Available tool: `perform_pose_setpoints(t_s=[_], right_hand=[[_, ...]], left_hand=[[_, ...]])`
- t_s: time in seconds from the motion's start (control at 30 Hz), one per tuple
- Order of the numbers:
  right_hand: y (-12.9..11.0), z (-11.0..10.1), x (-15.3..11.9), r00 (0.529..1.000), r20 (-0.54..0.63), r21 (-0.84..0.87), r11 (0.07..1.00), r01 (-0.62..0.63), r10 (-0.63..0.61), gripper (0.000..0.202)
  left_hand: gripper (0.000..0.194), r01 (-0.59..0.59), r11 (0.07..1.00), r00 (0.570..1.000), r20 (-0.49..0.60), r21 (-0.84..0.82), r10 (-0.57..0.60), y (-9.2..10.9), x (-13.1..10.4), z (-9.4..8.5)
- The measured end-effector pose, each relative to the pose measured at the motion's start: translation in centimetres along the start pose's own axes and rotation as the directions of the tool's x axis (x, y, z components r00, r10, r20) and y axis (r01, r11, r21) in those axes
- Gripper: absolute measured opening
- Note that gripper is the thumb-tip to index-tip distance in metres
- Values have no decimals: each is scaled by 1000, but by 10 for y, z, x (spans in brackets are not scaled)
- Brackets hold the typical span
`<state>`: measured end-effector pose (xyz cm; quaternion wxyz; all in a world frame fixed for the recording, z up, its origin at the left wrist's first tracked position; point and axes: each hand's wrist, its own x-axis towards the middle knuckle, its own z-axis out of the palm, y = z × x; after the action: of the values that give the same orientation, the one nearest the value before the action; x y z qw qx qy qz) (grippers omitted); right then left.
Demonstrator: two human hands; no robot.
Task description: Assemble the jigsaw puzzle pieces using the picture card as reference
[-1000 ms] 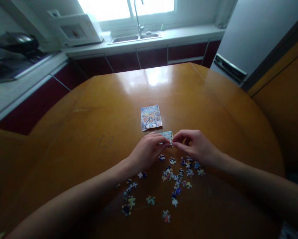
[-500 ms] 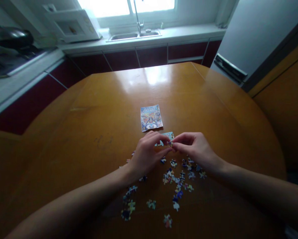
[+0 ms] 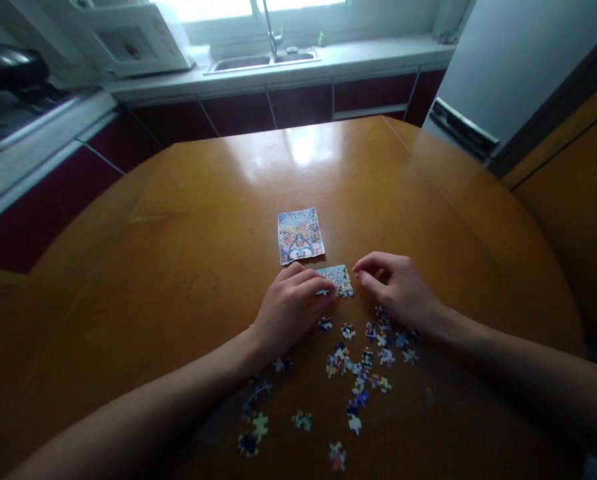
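A partly joined jigsaw puzzle [image 3: 340, 272], light blue at the top, lies flat on the table. My left hand [image 3: 293, 303] covers its left side, thumb and forefinger closed at its lower left edge. Just right of the puzzle, and apart from it, is my right hand [image 3: 398, 283]; its thumb and forefinger tips are drawn together and no piece shows between them. Loose jigsaw pieces [image 3: 347, 360] are scattered below the hands, some overlapping. A few more pieces [image 3: 249, 443] lie nearer me on the left, partly hidden by my left forearm.
A printed picture sheet [image 3: 300, 237] with a penguin-like figure lies beyond the puzzle on the wooden table [image 3: 218, 200]. Farther off are a counter with a sink [image 3: 243, 63], a white microwave-like box [image 3: 133, 43], a dark pan [image 3: 11, 67] and a fridge [image 3: 518, 73].
My right hand has drawn away from the left hand to the right, its fingers leaving the puzzle edge. More of the joined puzzle now shows. The view has shifted slightly.
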<state>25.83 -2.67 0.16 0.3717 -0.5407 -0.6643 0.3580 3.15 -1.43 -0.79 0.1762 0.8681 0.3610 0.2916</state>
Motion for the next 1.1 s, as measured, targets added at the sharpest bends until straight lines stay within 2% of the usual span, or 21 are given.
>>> perform_pose_setpoints(t_s=[0.33,0.57,0.67,1.1], right_hand=[[2,3,0,998,27,-85,994,63,-61,9],[6,4,-2,978,163,-179,971,160,-131,16],[9,5,-3,970,183,-204,959,196,-160,16],[7,4,-2,970,192,-199,962,187,-149,13]], left_hand=[[8,-97,987,994,65,128,89,0,2,1],[9,-101,985,993,79,143,91,-1,2,2],[9,-114,981,990,97,158,100,-2,1,1],[9,-107,990,991,90,90,99,-6,2,2]])
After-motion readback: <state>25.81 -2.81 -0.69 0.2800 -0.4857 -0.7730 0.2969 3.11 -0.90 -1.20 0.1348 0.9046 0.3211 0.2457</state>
